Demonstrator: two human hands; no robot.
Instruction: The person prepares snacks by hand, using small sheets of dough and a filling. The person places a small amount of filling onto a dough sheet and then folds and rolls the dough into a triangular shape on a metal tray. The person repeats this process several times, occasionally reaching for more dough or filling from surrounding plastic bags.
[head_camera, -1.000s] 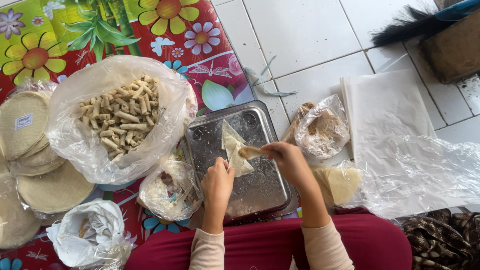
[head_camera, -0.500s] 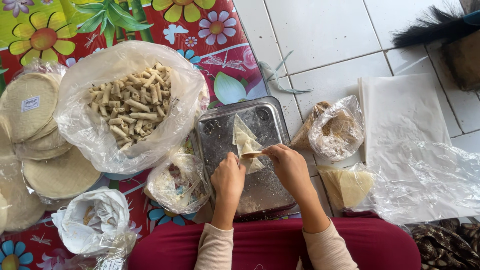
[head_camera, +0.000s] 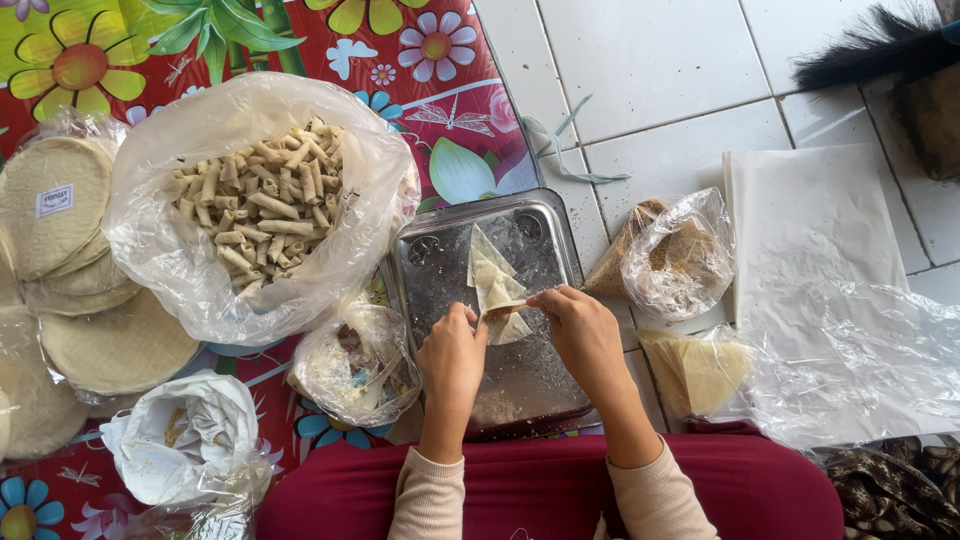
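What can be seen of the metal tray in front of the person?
The metal tray is a rectangular, silver-coloured pan with rounded corners and a raised rim, lying flat, partly on the flowered mat and partly on the white tiles. Its bottom looks dusted with crumbs or flour. A pale triangular wrapper lies in it. The left hand and right hand work over it, pinching the wrapper's filled end. A plastic bag touches its left edge.

tray (head_camera: 560, 240): 1 | hands: 2 | wrapper triangles (head_camera: 492, 283): 3 | broom (head_camera: 870, 45): 1
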